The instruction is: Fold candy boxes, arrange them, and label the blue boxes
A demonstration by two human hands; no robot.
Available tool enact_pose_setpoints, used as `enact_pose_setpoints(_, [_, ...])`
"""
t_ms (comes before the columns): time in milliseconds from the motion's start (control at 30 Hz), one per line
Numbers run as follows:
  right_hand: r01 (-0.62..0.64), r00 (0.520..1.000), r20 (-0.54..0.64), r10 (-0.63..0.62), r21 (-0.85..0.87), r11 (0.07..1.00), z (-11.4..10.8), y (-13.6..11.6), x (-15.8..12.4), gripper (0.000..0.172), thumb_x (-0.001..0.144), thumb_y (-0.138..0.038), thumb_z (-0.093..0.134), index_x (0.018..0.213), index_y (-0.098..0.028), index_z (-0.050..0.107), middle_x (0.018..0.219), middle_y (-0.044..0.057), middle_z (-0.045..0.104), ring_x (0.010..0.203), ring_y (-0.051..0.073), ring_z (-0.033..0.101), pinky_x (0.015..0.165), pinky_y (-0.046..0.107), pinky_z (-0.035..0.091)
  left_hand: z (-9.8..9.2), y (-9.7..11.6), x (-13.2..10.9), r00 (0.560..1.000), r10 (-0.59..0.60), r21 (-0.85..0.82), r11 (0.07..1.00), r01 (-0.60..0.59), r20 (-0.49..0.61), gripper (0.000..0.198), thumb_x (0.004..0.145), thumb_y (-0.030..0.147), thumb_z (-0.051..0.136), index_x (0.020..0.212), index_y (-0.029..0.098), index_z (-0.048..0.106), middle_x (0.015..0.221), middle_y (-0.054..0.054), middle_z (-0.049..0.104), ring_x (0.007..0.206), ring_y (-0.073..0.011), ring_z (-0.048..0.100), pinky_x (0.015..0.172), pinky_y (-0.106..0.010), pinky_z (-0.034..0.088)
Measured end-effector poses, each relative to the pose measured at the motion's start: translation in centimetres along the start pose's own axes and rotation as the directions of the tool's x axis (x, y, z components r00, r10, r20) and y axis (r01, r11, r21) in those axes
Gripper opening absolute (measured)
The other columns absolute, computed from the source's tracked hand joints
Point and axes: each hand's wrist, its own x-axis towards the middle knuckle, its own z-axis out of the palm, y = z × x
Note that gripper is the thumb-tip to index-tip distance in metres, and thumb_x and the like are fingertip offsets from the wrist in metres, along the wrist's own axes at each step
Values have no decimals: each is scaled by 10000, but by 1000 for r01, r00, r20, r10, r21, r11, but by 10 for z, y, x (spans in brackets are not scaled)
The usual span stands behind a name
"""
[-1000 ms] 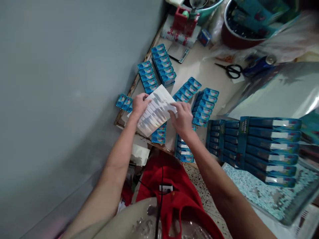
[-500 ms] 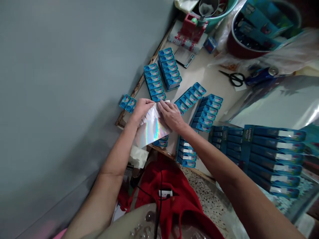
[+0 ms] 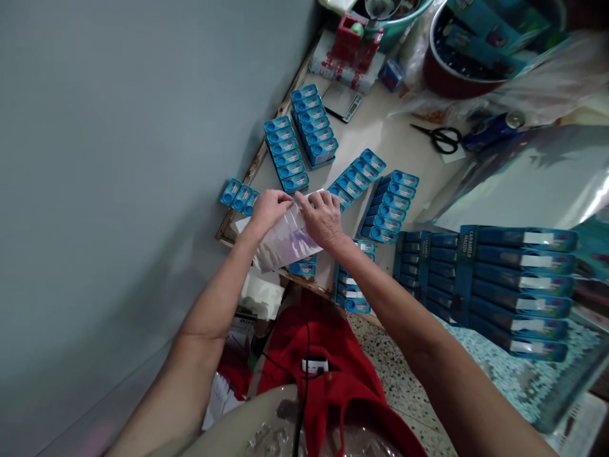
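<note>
Between my two hands is a shiny, film-like sticker sheet (image 3: 290, 240) with pale strips across its upper part. My left hand (image 3: 270, 211) pinches at its far edge, with thumb and fingers closed. Fingers bent, my right hand (image 3: 323, 217) grips the same edge on the other side; its fingertips nearly meet the left ones. Whether a single strip is between the fingertips is too small to tell. Just beyond the hands stands a row of blue small boxes (image 3: 286, 154). More blue boxes (image 3: 303, 266) show partly under the sheet's near edge.
Further rows of blue boxes (image 3: 314, 125) stand on the table (image 3: 380, 127). At right is a stack of long blue boxes (image 3: 521, 289) with white strips. Scissors (image 3: 442, 138), a can (image 3: 492, 134), a small scale (image 3: 341, 101) and a red tape dispenser (image 3: 356, 43) lie farther back. A wall (image 3: 143, 127) borders the left.
The sheet's rainbow glare has faded as it tilted. My right fingers have gone from stretched flat to bent. The whole view has shifted slightly.
</note>
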Motion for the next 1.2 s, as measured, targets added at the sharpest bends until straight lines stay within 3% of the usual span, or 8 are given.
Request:
enact_pose_setpoints(200, [4, 999, 38, -5, 32, 999, -9, -5, -4, 331, 1053, -255, 466, 1256, -244, 727, 1089, 126, 665, 1078, 300, 505, 970, 463, 338, -1, 10, -5, 996, -47, 80, 995, 53, -71, 173, 878, 232, 698, 960, 213, 849, 995, -99, 827, 935, -273, 744, 854, -366, 529])
enact_pose_setpoints(333, [-190, 981, 15, 193, 259, 947, -33, -12, -23, 96, 924, -262, 624, 896, -220, 706, 913, 73, 661, 942, 255, 553, 883, 409, 373, -4, 7, 5, 991, -23, 117, 992, 39, -134, 139, 883, 205, 698, 908, 246, 829, 969, -85, 813, 959, -289, 726, 878, -402, 516])
enact_pose_setpoints(567, [-500, 767, 350, 538, 852, 157, -89, -18, -92, 279, 809, -482, 767, 824, -234, 639, 622, -57, 500, 574, 125, 398, 573, 277, 302, 6, 9, -24, 859, 221, -42, 962, -270, -462, 267, 917, 392, 769, 1135, 239, 745, 1268, -113, 705, 1311, -298, 567, 1116, -470, 461])
enact_pose_setpoints(633, [-513, 717, 422, 555, 858, 11, -97, -18, -113, 328, 768, -517, 801, 813, -232, 644, 665, -37, 561, 599, 127, 442, 576, 275, 338, 27, 16, -61, 934, 109, -344, 910, -231, -339, 420, 956, 593, 663, 1130, 216, 733, 1168, -120, 731, 1169, -277, 664, 989, -425, 555])
enact_pose_setpoints(700, [-521, 677, 467, 569, 850, -77, -102, -17, -131, 354, 740, -534, 822, 801, -232, 648, 686, -27, 589, 603, 130, 470, 580, 277, 371, 50, 22, -97, 1000, 23, -666, 746, -27, -15, 640, 903, 770, 601, 1141, 188, 719, 1087, -129, 758, 1014, -255, 725, 841, -378, 601])
enact_pose_setpoints(800, [-530, 624, 513, 590, 832, -163, -106, -13, -156, 358, 709, -528, 847, 775, -231, 659, 692, -20, 613, 590, 129, 494, 575, 280, 400, 83, 30, -132, 938, 23, -791, 545, 277, 345, 736, 676, 747, 835, 1132, 178, 731, 1058, -123, 777, 931, -235, 740, 772, -330, 603])
enact_pose_setpoints(967, [-557, 542, 554, 633, 800, -223, -100, -2, -209, 343, 708, -507, 866, 773, -217, 696, 700, -6, 658, 619, 139, 548, 604, 284, 437, 121, 38, -158, 901, -102, -700, 595, 396, 422, 462, 560, 519, 955, 765, 166, 739, 691, -25, 708, 622, -131, 620, 618, -260, 533])
enact_pose_setpoints(1200, [-644, 331, 509, 794, 737, -204, -46, -4, -286, 361, 717, -528, 826, 801, -183, 760, 736, 27, 719, 673, 172, 594, 678, 305, 456, 171, 26, -202, 826, -281, -627, 546, 556, 488, 396, 556, 450, 946, 731, 153, 752, 653, -26, 711, 604, -124, 650, 581, -226, 535])
